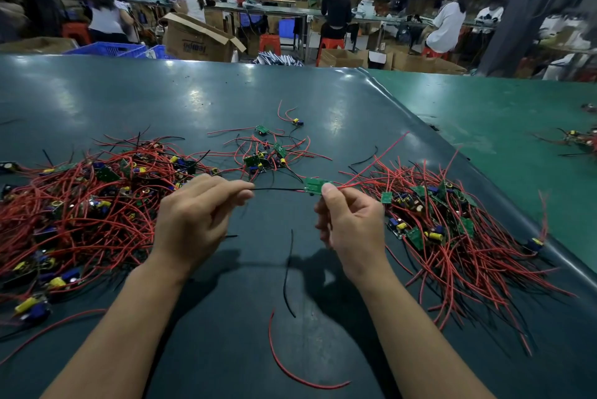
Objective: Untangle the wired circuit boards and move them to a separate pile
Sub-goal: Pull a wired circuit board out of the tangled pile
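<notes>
My right hand (350, 224) pinches a small green circuit board (314, 185) above the table's middle; red wires run from the board off to the right. My left hand (197, 217) pinches the end of that board's black wire (277, 189), which is stretched taut between the two hands. A big tangled heap of boards with red wires (80, 205) lies on the left. Another pile of wired boards (452, 224) spreads out on the right. A small cluster of boards (265, 156) lies behind my hands.
The dark green table mat (193, 101) ends at a raised fold on the right, beside a lighter green mat (500, 108). Loose black wire (287, 272) and red wire (290, 366) lie near my forearms. Cardboard boxes and people at benches fill the background.
</notes>
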`<state>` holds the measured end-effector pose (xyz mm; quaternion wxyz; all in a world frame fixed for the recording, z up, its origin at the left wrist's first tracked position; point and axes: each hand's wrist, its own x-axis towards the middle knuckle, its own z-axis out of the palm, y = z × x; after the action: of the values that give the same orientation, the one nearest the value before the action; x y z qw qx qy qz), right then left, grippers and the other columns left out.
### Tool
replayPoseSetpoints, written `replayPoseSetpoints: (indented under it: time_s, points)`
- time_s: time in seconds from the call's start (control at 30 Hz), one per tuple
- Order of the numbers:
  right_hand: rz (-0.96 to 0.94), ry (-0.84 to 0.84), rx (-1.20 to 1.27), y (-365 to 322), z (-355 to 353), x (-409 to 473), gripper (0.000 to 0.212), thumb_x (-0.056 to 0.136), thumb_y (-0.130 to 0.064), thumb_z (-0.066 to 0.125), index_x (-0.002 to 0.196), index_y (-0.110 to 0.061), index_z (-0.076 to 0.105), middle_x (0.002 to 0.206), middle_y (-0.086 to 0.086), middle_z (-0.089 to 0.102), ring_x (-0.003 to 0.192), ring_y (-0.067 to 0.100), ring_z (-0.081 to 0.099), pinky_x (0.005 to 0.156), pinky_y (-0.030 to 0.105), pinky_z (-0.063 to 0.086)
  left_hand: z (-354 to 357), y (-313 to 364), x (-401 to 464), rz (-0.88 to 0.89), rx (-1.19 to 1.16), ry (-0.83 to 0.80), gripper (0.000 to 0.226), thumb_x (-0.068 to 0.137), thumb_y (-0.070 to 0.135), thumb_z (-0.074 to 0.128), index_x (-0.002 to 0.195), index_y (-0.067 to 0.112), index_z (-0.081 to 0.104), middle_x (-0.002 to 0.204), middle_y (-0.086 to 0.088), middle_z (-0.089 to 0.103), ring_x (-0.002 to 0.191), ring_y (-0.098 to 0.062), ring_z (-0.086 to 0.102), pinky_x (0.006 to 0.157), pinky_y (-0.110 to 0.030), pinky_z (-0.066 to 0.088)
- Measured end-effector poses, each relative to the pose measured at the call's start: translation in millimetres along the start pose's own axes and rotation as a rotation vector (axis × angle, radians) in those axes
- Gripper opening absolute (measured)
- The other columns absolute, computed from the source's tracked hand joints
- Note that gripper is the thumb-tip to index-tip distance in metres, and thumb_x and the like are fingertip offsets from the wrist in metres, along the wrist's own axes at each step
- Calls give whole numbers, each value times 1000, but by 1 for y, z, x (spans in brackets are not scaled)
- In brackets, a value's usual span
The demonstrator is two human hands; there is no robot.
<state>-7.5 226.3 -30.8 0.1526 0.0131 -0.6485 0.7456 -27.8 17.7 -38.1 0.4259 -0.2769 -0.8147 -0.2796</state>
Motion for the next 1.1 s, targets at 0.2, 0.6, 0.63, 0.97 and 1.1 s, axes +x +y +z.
replayPoseSetpoints:
  time_s: [0.2,0.6,0.63,0.97,1.1]
  points:
    - [-63,446,205,-10,-13,12,36,98,-27,56,64,-17,56,46,-5,53,34,7,42,33,14,28,-9,-13,-1,-205,207,137,20,95,19,62,94,4,75,88,-9,72,78,-32,60,74,-40,46]
    - [260,371,270,4,-15,18,28,98,-25,55,73,-14,57,51,-5,51,38,7,38,35,17,27,-25,-24,-5,-1046,772,-254,42,95,40,52,114,7,68,125,-21,54,117,-43,45,97,-50,36]
    - [239,333,233,4,-13,16,28,99,-25,55,73,-14,58,51,-6,52,37,7,38,35,17,28,-25,-23,-5,-1019,786,-263,38,95,39,53,112,9,71,122,-20,56,115,-43,46,96,-51,37]
    - [205,160,102,7,-8,11,30,98,-27,57,71,-14,60,52,-4,55,38,7,41,35,18,30,-29,-5,8,-695,555,457,42,104,32,42,91,0,64,100,-23,59,90,-39,54,72,-46,40]
    - [119,-41,-54,16,3,5,27,97,-25,58,73,-13,63,56,-1,59,40,9,44,37,17,31,-16,12,11,-529,427,503,34,105,27,40,94,3,61,93,-20,61,88,-33,53,69,-41,37]
